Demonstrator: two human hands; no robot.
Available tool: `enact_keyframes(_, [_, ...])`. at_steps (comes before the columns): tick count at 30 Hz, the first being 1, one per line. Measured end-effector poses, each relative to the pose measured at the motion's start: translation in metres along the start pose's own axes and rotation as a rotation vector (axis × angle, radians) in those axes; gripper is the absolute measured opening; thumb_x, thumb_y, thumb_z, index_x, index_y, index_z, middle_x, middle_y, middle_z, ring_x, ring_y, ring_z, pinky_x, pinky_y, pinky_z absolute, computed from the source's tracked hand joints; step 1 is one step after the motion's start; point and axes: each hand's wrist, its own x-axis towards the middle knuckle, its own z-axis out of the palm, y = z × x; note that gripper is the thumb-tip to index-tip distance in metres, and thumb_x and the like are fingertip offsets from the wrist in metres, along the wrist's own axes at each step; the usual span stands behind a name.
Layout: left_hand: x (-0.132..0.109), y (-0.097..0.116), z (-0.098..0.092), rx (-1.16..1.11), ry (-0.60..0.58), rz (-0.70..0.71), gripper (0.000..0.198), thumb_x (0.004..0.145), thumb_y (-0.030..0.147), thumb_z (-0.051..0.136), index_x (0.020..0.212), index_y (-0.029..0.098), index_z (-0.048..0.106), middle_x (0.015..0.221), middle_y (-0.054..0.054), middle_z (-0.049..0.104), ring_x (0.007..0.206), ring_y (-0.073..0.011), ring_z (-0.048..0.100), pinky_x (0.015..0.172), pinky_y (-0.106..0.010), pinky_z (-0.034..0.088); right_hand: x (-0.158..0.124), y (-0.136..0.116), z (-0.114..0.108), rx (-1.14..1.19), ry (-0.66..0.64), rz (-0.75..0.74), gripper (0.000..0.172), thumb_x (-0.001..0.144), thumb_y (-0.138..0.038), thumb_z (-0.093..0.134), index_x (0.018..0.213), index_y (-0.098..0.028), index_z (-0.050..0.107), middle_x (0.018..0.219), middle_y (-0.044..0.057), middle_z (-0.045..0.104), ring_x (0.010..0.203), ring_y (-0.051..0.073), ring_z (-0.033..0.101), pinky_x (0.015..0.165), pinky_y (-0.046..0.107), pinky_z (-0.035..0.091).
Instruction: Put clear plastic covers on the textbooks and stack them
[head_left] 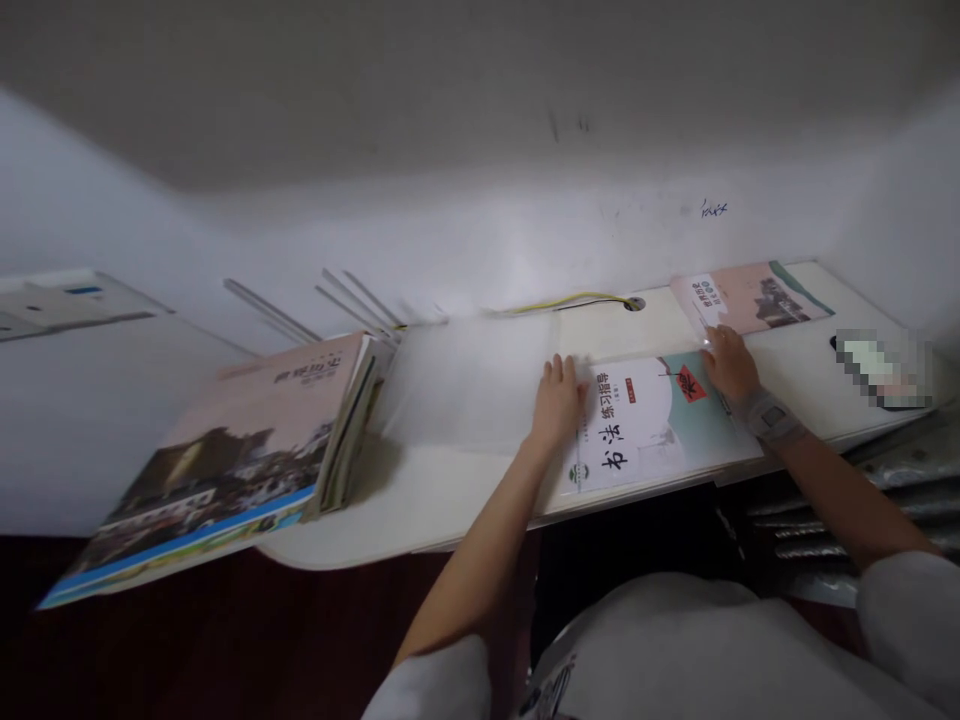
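The workbook [637, 425] cover reads "书法练习指导"; the thick book [225, 470] seemingly "世界历史".

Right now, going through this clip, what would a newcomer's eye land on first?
Both bare hands come first: the left hand and the right hand rest on the edges of a white-and-teal calligraphy practice book on a white desk. At the far left, a thick stack of pink-covered books overhangs the desk edge, and a clear plastic sheet lies between it and the hands.
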Motion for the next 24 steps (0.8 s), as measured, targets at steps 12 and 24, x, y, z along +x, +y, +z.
enact_keyframes(12, [-0.021,0.041,0.031,0.103,-0.172,0.147,0.075,0.089,0.065,0.022,0.148,0.017,0.027,0.155,-0.015,0.019,0.142,-0.0384,0.010,0.112,-0.059,0.012,-0.040,-0.037,0.002,-0.055,-0.336,-0.283,0.062,0.093,-0.053,0.029,0.141,-0.015,0.038,0.147,0.018,0.037,0.135,0.034,0.033,0.105,0.054,0.027])
enact_keyframes(24, [-0.001,0.004,0.023,-0.268,-0.006,-0.123,0.058,0.091,0.034,0.043,0.141,0.007,0.032,0.150,-0.022,0.029,0.142,-0.0297,0.020,0.114,-0.044,0.024,-0.028,0.017,0.011,0.057,-0.219,0.016,0.059,0.091,-0.042,0.033,0.134,-0.004,0.040,0.134,0.025,0.049,0.125,0.034,0.045,0.100,0.046,0.037])
